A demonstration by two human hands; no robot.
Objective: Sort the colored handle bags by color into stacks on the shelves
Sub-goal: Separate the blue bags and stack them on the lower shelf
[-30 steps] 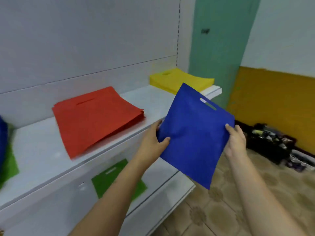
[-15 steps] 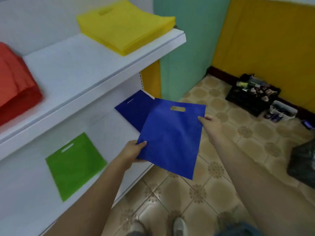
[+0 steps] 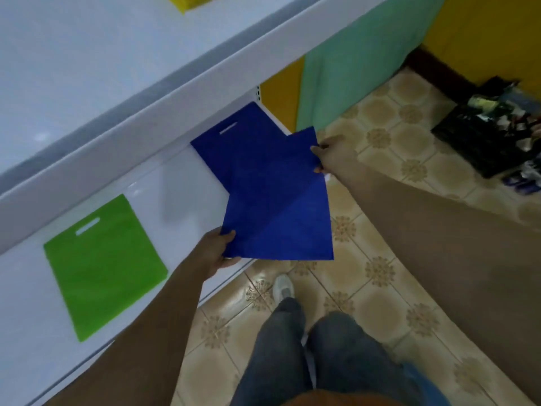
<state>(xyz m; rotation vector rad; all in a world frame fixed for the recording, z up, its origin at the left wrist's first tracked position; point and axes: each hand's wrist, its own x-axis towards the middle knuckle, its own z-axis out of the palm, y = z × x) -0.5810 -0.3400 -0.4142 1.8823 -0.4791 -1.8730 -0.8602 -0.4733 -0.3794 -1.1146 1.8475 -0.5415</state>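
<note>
A white lower shelf [image 3: 181, 183] runs diagonally from the lower left of the frame toward the centre, glossy enough to show a pale reflection. Above it, filling the upper left, lies the white upper shelf [image 3: 87, 68] with its grey front lip; a corner of a yellow bag stack [image 3: 187, 1] peeks in at the top edge.

On the lower shelf, at left of centre, a green bag [image 3: 102, 265] lies flat with its cut-out handle toward the back. Toward the shelf's right end, near the frame's centre, a blue bag [image 3: 234, 133] lies flat too, its handle slot visible.

A second blue bag, the held blue bag [image 3: 278, 212], overlaps the lying one and juts past the shelf's front edge over the floor. The left hand [image 3: 216, 250] pinches its lower left corner, thumb on top and fingers curled beneath. The right hand [image 3: 325, 155] clamps its upper right edge between thumb and fingers.

The floor [image 3: 380, 259] is beige tile with brown flower medallions, taking the right and lower middle of the frame. At upper right a mint-green wall panel [image 3: 351, 60] meets a yellow wall [image 3: 483, 30]. A black crate [image 3: 491, 133] of assorted small items sits on the floor at the right edge. At the bottom, the person's legs in dark jeans [image 3: 292, 361] and a white shoe [image 3: 283, 287] show.
</note>
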